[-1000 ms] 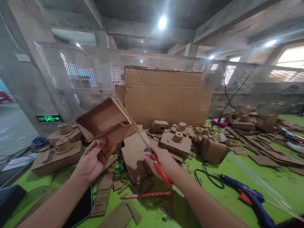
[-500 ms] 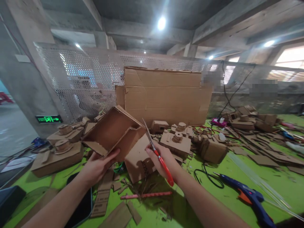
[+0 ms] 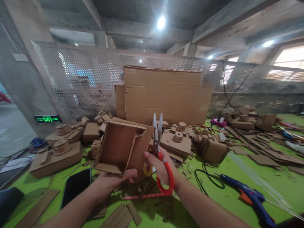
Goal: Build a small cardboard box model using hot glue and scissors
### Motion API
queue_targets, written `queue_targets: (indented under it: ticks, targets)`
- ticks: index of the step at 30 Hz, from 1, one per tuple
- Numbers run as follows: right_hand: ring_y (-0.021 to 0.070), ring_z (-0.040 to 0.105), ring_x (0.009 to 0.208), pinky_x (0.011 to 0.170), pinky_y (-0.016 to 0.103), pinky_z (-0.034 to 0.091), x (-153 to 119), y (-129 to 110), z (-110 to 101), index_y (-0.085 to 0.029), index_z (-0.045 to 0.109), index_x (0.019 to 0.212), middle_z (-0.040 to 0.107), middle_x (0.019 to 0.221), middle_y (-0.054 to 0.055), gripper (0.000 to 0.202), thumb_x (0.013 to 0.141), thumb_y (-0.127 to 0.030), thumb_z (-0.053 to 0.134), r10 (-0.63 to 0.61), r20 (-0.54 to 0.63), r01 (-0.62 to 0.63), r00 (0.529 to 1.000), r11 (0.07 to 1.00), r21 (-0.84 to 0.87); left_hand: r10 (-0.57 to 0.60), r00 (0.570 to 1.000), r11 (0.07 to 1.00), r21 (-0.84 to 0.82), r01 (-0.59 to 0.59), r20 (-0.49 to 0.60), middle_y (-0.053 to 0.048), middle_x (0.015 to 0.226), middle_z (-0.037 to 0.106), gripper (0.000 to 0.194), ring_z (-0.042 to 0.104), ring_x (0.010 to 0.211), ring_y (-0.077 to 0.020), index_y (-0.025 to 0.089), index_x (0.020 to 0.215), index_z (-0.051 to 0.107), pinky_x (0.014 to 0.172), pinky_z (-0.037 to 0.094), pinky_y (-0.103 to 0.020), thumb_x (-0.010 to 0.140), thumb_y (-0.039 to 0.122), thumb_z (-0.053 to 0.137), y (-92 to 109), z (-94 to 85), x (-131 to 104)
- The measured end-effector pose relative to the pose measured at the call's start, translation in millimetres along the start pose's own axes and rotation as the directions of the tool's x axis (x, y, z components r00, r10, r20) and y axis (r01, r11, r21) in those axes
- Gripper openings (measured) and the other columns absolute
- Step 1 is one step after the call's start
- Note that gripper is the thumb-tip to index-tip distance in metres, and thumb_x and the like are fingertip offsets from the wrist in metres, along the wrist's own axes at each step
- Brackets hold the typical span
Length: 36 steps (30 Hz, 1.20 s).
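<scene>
L hand (image 3: 111,183): under open brown cardboard box (image 3: 116,147), fingers gripping its lower edge. Box held tilted above counter, just L of view ctr, open side twd camera; flat flap extends on its R side, ending just beside scissor blades. R hand (image 3: 163,167): fingers closed round red-handled metal scissors (image 3: 156,145), blades spread, tips up. Can't tell if blades touch flap. Yellow item (image 3: 148,172) betw. box & R hand, mostly hidden, can't ID.

Bright-green counter (image 3: 228,198): pink rod (image 3: 152,196) below scissors; black flat phone (image 3: 76,186) near L forearm; blue glue gun w/ orange trigger (image 3: 251,194) R of R forearm; clear thin sticks (image 3: 258,180) next to it. Camera-shaped cardboard model w/ round disc (image 3: 175,142) behind R hand; similar one (image 3: 57,158) far L. Large brown cardboard sheet (image 3: 163,98) upright at back.
</scene>
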State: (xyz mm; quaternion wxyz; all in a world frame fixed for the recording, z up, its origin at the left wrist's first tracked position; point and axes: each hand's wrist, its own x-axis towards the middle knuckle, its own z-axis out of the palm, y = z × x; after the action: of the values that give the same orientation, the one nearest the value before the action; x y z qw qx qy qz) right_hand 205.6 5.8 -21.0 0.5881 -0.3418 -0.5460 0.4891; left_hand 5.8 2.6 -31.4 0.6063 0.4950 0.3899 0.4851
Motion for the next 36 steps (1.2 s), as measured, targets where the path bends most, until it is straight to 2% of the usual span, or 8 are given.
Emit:
queue_targets:
  ticks: [3,7,11,16,20,25,29,36]
  targets:
    - [0.0136,0.049,0.057,0.053,0.025,0.046,4,-6,-2,-0.023,0.057,0.095,0.05,0.063,-0.007,0.03,0.084,-0.046,0.073,0.005,-0.08,-0.006,0.997,1.0,-0.011,0.0,0.991,1.0,0.002,0.0,0.135,-0.012,0.09,0.083,0.035,0.076,0.106,-0.0346,0.02,0.095,0.083,0.098,0.058,-0.045,0.062,0.025,0.095,10,-8.0,6]
    - [0.0136,0.049,0.054,0.051,0.025,0.047,10,-9,-7,-0.024,0.052,0.087,0.048,0.06,-0.007,0.032,0.082,-0.049,0.072,0.015,-0.166,-0.015,0.986,1.0,-0.004,0.108,0.991,0.978,-0.187,-0.091,0.081,-0.013,0.097,0.084,0.066,0.079,0.097,-0.0367,0.02,0.115,0.078,0.086,0.064,-0.046,0.056,0.043,0.098,27,-15.8,18]
    - [0.0127,0.05,0.052,0.05,0.025,0.047,14,-3,-13,-0.024,0.053,0.092,0.049,0.062,-0.008,0.031,0.082,-0.047,0.072,0.019,-0.194,-0.018,0.981,1.0,0.007,0.072,0.996,0.988,-0.139,-0.065,0.043,-0.016,0.103,0.083,0.055,0.08,0.091,-0.0349,0.016,0.111,0.078,0.076,0.067,-0.043,0.065,0.039,0.095,36,-19.8,23]
    - [0.013,0.05,0.055,0.051,0.024,0.046,14,5,-16,-0.023,0.057,0.105,0.051,0.066,-0.007,0.033,0.09,-0.051,0.068,-0.032,-0.172,0.019,0.985,0.997,-0.072,-0.035,0.999,0.988,-0.148,0.04,0.04,-0.015,0.103,0.084,0.046,0.081,0.09,-0.0319,0.014,0.102,0.08,0.081,0.067,-0.042,0.061,0.023,0.098,35,-15.8,18]
    - [0.0134,0.048,0.056,0.053,0.025,0.042,8,-3,-13,-0.023,0.057,0.105,0.05,0.066,-0.006,0.036,0.093,-0.056,0.065,-0.057,-0.094,0.028,0.994,0.957,-0.289,0.05,0.995,0.942,-0.327,-0.077,-0.09,-0.012,0.096,0.085,0.037,0.081,0.086,-0.0255,0.015,0.095,0.081,0.083,0.067,-0.034,0.063,0.02,0.097,34,-10.3,18]
    - [0.0136,0.048,0.058,0.057,0.025,0.039,-2,-7,-5,-0.023,0.059,0.095,0.053,0.064,-0.005,0.025,0.095,-0.047,0.062,-0.024,0.092,0.073,0.996,0.813,-0.578,0.108,0.974,0.86,-0.474,-0.192,-0.197,-0.012,0.096,0.085,0.041,0.081,0.088,-0.0262,0.016,0.095,0.081,0.085,0.067,-0.035,0.058,0.02,0.099,40,-10.4,19]
    - [0.0153,0.055,0.063,0.062,0.026,0.042,-5,3,-4,-0.023,0.06,0.097,0.063,0.072,-0.002,0.024,0.097,-0.047,0.057,-0.024,0.115,0.095,0.993,0.74,-0.666,0.149,0.95,0.795,-0.539,-0.28,-0.274,-0.013,0.097,0.085,0.038,0.082,0.087,-0.0258,0.015,0.088,0.08,0.083,0.067,-0.034,0.056,0.018,0.1,43,-10.9,19]
    - [0.0172,0.057,0.064,0.061,0.026,0.041,-10,1,-1,-0.024,0.062,0.095,0.066,0.073,0.0,0.022,0.093,-0.047,0.062,0.034,0.159,0.104,0.987,0.621,-0.777,0.171,0.943,0.772,-0.556,-0.309,-0.286,-0.014,0.106,0.084,0.046,0.081,0.093,-0.025,0.014,0.101,0.081,0.085,0.067,-0.033,0.059,0.018,0.099,44,-12.0,22]
